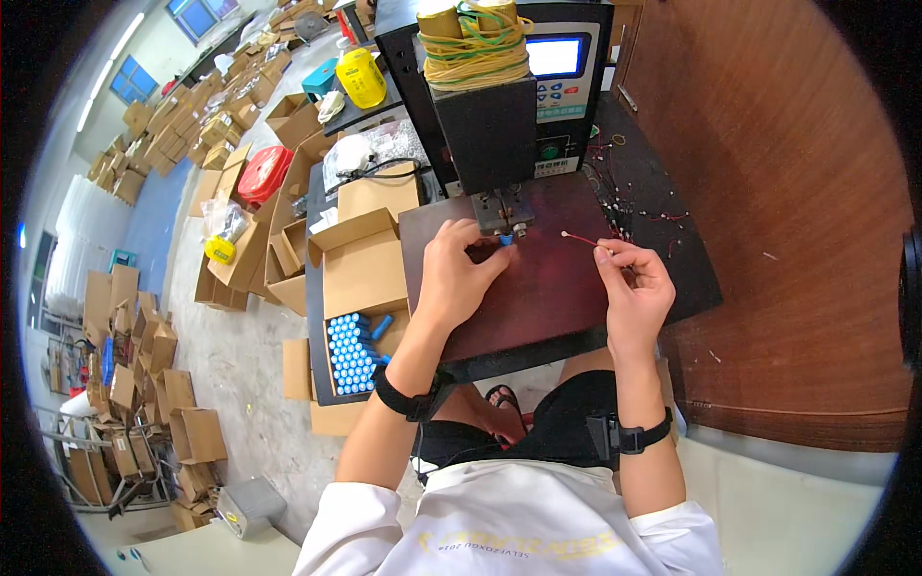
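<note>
My left hand (459, 274) is closed with thumb and fingers around a blue cylindrical battery cell (506, 240), most of which the fingers hide. The cell sits right below the electrode head (502, 209) of a black spot welder (485, 130). Off to the right, above the dark red work board (547, 298), my right hand (638, 283) pinches a thin red wire (582, 238). One end of the wire points toward the welder and carries a small pale tip. The other end is hidden by my fingers.
An open cardboard box (360, 259) at my left holds several blue cells (352, 355). Loose leads (624, 206) lie on the black table to the right, by a brown wooden panel (778, 211). A yellow bottle (361, 79) stands behind. Cartons (197, 413) crowd the floor.
</note>
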Demonstrator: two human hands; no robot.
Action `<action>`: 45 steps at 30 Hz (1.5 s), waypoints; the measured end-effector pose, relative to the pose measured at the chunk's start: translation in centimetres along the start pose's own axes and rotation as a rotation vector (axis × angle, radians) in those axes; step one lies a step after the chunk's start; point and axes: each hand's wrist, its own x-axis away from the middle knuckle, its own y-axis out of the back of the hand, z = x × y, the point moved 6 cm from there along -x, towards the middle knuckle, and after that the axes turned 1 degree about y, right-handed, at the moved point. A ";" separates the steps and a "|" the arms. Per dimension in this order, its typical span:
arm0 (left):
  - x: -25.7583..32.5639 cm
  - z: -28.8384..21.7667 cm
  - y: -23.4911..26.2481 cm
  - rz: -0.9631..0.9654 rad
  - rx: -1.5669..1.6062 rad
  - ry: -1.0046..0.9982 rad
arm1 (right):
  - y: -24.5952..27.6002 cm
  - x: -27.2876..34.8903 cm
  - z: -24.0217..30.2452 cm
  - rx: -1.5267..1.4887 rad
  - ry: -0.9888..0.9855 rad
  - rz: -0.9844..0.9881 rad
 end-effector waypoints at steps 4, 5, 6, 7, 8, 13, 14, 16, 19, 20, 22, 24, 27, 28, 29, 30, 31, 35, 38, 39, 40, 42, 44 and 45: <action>0.0 0.2 0.1 0.007 -0.044 0.038 | -0.1 0.1 0.0 -0.016 -0.003 0.002; 0.1 0.3 0.0 0.006 -0.044 0.037 | -0.1 0.0 0.0 -0.020 -0.006 0.004; 0.1 0.5 0.0 -0.005 -0.025 0.048 | -0.1 0.0 0.0 -0.023 -0.009 0.007; 0.2 0.6 0.0 -0.016 -0.006 0.059 | -0.1 0.1 0.0 -0.024 -0.008 0.008; 0.2 0.4 0.0 -0.016 -0.006 0.058 | 0.0 0.1 0.0 -0.023 -0.013 0.000; 0.2 0.0 0.1 -0.016 0.015 0.027 | 0.1 0.1 0.0 -0.021 -0.034 -0.009; 0.2 0.1 0.0 -0.016 0.015 0.028 | 0.0 0.1 0.1 -0.015 -0.014 -0.008; 0.2 0.2 0.0 -0.014 0.000 0.021 | 0.0 0.0 0.1 -0.009 0.005 -0.007; 0.2 0.6 -0.1 0.025 -0.030 0.048 | -0.1 0.0 0.0 0.000 -0.002 -0.002; 0.2 0.5 -0.1 0.026 -0.030 0.048 | -0.1 -0.1 0.0 0.001 0.007 -0.004; 0.2 0.5 -0.1 0.035 -0.036 0.067 | -0.1 -0.1 0.1 0.003 0.015 -0.005; 0.2 0.6 -0.1 0.036 -0.034 0.068 | -0.2 0.0 0.2 -0.012 0.012 -0.001; 0.2 0.7 -0.2 0.036 -0.030 0.064 | -0.1 -0.1 0.1 0.015 0.015 -0.002; 0.2 0.7 -0.2 0.036 -0.028 0.061 | -0.1 -0.1 0.1 0.015 0.015 -0.002; 0.1 0.7 -0.2 0.037 -0.027 0.061 | -0.2 -0.1 0.1 0.013 0.017 -0.003; 0.1 0.8 -0.2 0.039 -0.033 0.065 | -0.1 -0.1 0.2 0.011 0.020 -0.004; 0.1 0.9 -0.3 0.041 -0.039 0.068 | -0.1 -0.1 0.1 0.011 0.019 -0.005; 0.1 1.2 -0.5 0.053 -0.061 0.104 | 0.0 -0.1 0.1 0.029 0.017 0.001; 0.1 1.2 -0.4 -0.049 0.153 0.097 | -0.2 -0.1 0.5 -0.014 -0.025 0.007; 0.1 1.3 -0.5 -0.057 0.187 0.070 | -0.4 -0.1 0.5 -0.055 -0.066 0.005; 0.2 1.4 -0.4 -0.065 0.221 0.042 | -0.5 0.0 0.6 -0.058 -0.064 0.011; 0.2 1.5 -0.4 -0.020 0.146 0.069 | -0.3 0.0 0.5 -0.085 -0.065 0.005; 0.4 1.3 -0.5 0.027 0.072 0.098 | -0.7 0.1 0.6 -0.106 -0.059 0.015; 0.5 0.9 -0.4 0.041 0.088 0.132 | -0.9 0.2 0.6 -0.126 -0.059 0.018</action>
